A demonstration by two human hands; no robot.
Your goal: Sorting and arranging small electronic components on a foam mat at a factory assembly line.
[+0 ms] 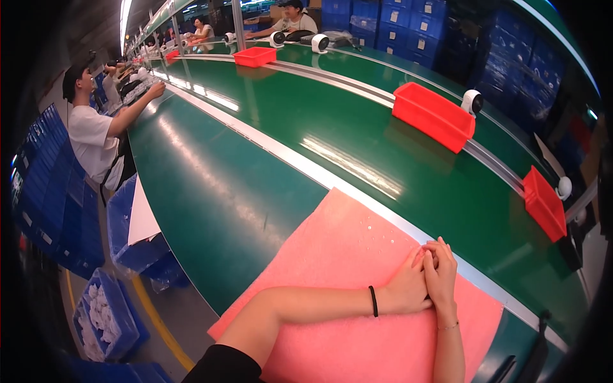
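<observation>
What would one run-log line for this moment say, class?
left hand: clasped with right, empty | right hand: clasped, empty | both rest on pink foam mat | small screws beyond hands | green conveyor belt

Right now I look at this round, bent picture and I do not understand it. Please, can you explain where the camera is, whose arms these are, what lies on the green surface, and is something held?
There is one picture only. It comes from a wide fisheye camera worn on a person's head, looking down, so straight edges look curved. The two bare forearms coming from the lower edge belong to that person. The left hand, with a black band on the wrist, and the right hand rest together on a pink foam mat, fingers touching; they seem to hold nothing. A few tiny pale bits lie on the mat just beyond the hands. The mat lies on a long green workbench. Beyond it run a metal rail and a green conveyor belt with red plastic bins and small white round devices. Other workers sit further along the line. Blue crates stand on the floor at the left.
</observation>
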